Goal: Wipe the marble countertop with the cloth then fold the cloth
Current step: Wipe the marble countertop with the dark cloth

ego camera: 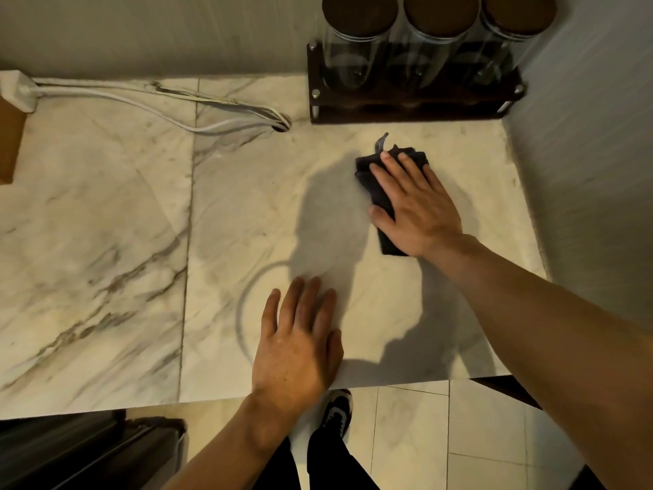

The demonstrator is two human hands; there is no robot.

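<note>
A dark folded cloth (369,171) lies flat on the white veined marble countertop (106,224) at the right, a short way in front of the jar rack. My right hand (413,203) presses flat on top of it with fingers spread, covering most of it. A small loop tag sticks out at the cloth's far edge. My left hand (300,334) rests palm down on the bare marble near the front edge, fingers apart, holding nothing. A faint ring mark (247,302) shows on the marble just left of that hand.
A dark wooden rack (413,107) with three tall glass jars stands at the back right against the wall. White cables (159,104) run from a power strip (17,90) at the back left into a hole. A brown box (9,143) sits at the left edge. The wall closes the right side.
</note>
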